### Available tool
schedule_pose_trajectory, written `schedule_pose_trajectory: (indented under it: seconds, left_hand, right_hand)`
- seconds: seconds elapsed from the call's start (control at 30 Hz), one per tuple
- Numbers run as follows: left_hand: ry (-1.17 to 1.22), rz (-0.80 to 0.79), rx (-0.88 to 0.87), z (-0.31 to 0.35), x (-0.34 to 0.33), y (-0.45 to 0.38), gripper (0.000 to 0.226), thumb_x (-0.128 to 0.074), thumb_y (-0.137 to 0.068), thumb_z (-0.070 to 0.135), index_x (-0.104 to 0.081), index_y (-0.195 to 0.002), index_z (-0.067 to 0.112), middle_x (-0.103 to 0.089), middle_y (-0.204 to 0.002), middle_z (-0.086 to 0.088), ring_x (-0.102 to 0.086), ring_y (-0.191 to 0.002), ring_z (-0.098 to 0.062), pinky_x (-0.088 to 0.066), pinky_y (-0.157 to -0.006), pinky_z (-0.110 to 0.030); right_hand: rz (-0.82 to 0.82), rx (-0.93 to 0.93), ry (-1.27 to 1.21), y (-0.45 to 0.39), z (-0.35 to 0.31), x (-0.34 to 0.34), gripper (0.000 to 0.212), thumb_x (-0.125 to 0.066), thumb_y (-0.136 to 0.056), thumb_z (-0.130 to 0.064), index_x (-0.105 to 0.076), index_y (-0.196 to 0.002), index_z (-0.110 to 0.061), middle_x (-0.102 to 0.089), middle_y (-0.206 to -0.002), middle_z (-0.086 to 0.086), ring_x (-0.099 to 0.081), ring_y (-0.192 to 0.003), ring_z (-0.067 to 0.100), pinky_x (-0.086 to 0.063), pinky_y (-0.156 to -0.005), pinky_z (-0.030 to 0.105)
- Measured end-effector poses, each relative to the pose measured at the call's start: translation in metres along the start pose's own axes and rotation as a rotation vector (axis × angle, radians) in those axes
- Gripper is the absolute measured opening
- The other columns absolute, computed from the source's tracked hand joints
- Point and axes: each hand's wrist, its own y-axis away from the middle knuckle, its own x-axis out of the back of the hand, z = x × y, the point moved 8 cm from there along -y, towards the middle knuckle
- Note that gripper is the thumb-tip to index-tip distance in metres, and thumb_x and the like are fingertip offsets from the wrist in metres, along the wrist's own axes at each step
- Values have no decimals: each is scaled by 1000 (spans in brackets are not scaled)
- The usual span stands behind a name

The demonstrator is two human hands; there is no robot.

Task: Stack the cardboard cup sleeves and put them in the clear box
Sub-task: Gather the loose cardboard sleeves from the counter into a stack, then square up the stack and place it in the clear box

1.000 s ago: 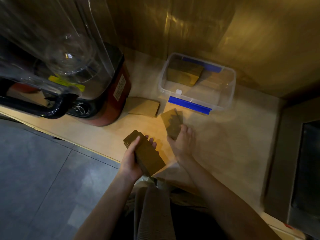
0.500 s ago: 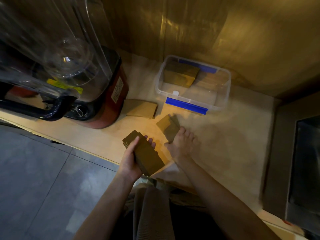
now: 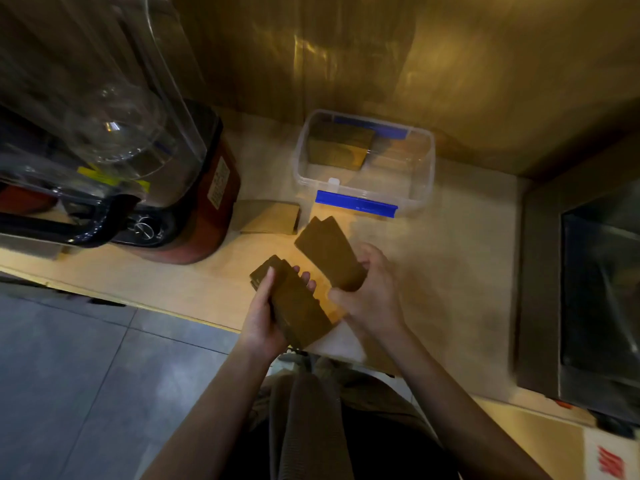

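Gripping flat sleeve stack [image 3: 298, 306] in left hand [image 3: 259, 317] | right hand [image 3: 370, 292] clamps second bundle [image 3: 329, 252] | light, stiff-edged, slippery card; pinch across faces.

Café counter: blender [image 3: 145, 161], cup sleeves [image 3: 268, 216]

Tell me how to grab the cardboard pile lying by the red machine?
Pinch the flat pile of sleeves across its short sides, coming straight down from above. It lies flat on the counter, so only the top and edges are free. The red machine crowds its left end, so reach from the right, where the right hand is closest, once it passes over the sleeves it holds.
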Motion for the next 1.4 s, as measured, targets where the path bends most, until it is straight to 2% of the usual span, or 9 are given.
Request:
schedule_pose_trajectory:
  seconds: [0.2,0.4,0.6,0.8,0.9,1.0,1.1,1.23,1.4]
  left_hand:
    - [-75,-148,4,-7,-22,4,70,-78,-46,59,-71,-103,19,-74,-103,-9,-69,-96,-24,-57,-73,-38]
    - [-19,-310,42,-17,-43,6,75,-79,-53,50,-57,-119,20,-67,-114,-6,-61,-106,-19,-52,-91,-39]
    - [-14,-335,39,-17,-55,4,62,-81,-54,36,-57,-109,21,-68,-97,-1,-63,-96,-15,-53,-88,-34]
    - [-43,-285,6,-9,-68,0,65,-84,-48,34,-60,-107,21,-70,-95,-1,-65,-93,-15,-54,-84,-32]
    - [-127,-264,-24,-9,-78,1,63,-85,-46,31,-61,-104,22,-70,-94,-1,-66,-92,-15,-51,-88,-33]
    - [-248,-244,-48,-14,-81,2,41,-70,-65,21,-60,-104,23,-70,-96,-2,-64,-97,-16,-49,-89,-35]
    - [-367,-267,-71,-15,-83,0,39,-51,-71,11,-57,-108,21,-68,-101,-3,-61,-101,-19,-47,-89,-37]
    - [-596,-267,-94,-1,-76,-5,55,-61,-66,9,-51,-119,15,-59,-114,-6,-55,-108,-21,-46,-91,-35]
    - [-1054,-148,-230,15,-51,-25,47,-60,-76,-3,-50,-119,11,-55,-112,-8,-52,-110,-29,-50,-87,-37]
  right_hand:
    - [-110,21,29,44,-21,-9,68,-73,-60,-25,-43,-121,-21,-48,-118,0,-46,-107,15,-46,-88,32]
    - [-101,64,112,64,-23,-8,58,-72,-65,-25,-48,-117,-19,-41,-116,-2,-39,-104,12,-38,-81,23]
    - [-134,100,64,69,-19,1,54,-72,-68,-23,-50,-118,-19,-45,-119,1,-44,-108,15,-41,-86,25]
    - [62,-428,-717,72,35,17,30,-70,-77,-17,-58,-104,-21,-62,-106,1,-60,-93,8,-51,-69,14]
    - [-182,-686,-1137,80,41,-13,36,-66,-76,-20,-57,-108,-8,-67,-108,14,-68,-91,21,-57,-72,29]
    - [-321,-710,-1277,81,36,-26,48,-68,-68,-18,-53,-112,-7,-63,-113,16,-67,-92,23,-59,-68,31]
    - [-338,-651,-1273,76,41,-25,57,-68,-68,-15,-50,-120,-3,-60,-120,17,-66,-97,25,-59,-70,31]
    - [-301,-535,-1123,65,54,-5,44,-65,-75,-10,-51,-117,-5,-63,-114,14,-68,-95,21,-59,-72,29]
    - [-117,-333,-573,38,75,29,31,-61,-82,-1,-55,-113,-8,-64,-90,2,-66,-81,14,-55,-69,28]
